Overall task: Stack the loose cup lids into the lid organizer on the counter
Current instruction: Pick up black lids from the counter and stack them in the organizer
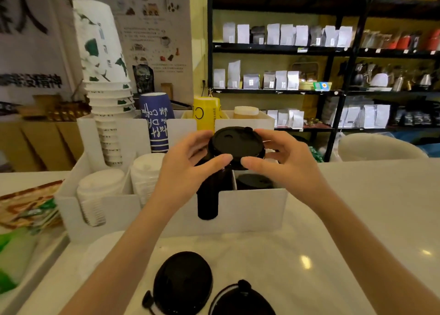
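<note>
round black plastic cup lid [235,145]: smooth, semi-matt | white plastic lid organizer [252,209]: smooth, matt | white stone-look counter [357,207]: glossy, polished | stacked white-and-green paper cups [104,76]: matt

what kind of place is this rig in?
Most likely a coffee shop counter. A white lid organizer holds stacked lids beside paper cup stacks, and black shelves behind carry bagged goods, probably coffee, plus kettles. Both hands hold a black lid.

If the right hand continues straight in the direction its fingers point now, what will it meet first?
The right hand points leftward across the black lid it holds, so it would probably first meet the left hand, whose thumb nearly faces it. Depth is unclear from one view.
</note>
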Action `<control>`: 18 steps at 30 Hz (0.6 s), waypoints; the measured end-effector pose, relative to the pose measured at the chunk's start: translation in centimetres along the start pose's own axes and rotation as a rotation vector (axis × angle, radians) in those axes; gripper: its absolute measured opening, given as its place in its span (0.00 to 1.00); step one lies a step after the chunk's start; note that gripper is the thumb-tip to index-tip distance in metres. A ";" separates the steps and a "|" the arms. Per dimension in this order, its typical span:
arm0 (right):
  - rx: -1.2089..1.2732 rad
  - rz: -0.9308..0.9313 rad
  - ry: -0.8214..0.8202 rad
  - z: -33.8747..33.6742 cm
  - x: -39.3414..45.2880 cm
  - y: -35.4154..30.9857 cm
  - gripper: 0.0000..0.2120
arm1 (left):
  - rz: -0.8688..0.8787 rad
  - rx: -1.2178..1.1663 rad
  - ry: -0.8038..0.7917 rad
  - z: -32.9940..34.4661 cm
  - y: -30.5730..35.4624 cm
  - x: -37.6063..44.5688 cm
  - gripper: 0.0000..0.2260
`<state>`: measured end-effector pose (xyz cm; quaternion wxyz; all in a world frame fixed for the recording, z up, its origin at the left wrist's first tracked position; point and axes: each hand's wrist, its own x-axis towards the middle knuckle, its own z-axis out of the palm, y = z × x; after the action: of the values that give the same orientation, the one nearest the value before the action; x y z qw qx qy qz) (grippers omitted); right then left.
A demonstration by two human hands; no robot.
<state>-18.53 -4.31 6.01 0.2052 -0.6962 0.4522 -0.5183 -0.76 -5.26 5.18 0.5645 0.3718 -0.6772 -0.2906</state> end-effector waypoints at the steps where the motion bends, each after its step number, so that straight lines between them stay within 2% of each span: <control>1: 0.017 -0.004 0.014 0.7 0.5 0.1 0.30 | 0.005 0.013 0.053 -0.2 -0.3 0.2 0.28; 5: 0.052 -0.031 0.070 3.3 2.2 0.7 0.27 | 0.051 0.115 0.217 -0.7 -1.7 0.8 0.24; 8: 0.073 -0.015 0.074 4.9 2.8 1.5 0.27 | 0.069 0.274 0.234 -1.0 -2.7 1.0 0.19; 18: 0.019 0.027 -0.105 5.9 3.6 4.0 0.26 | 0.052 0.486 0.260 -1.0 -4.0 1.2 0.20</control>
<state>-14.65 -10.44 2.69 0.2422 -0.7145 0.4451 -0.4823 0.79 -8.48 2.78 0.5483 0.5129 -0.6582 -0.0548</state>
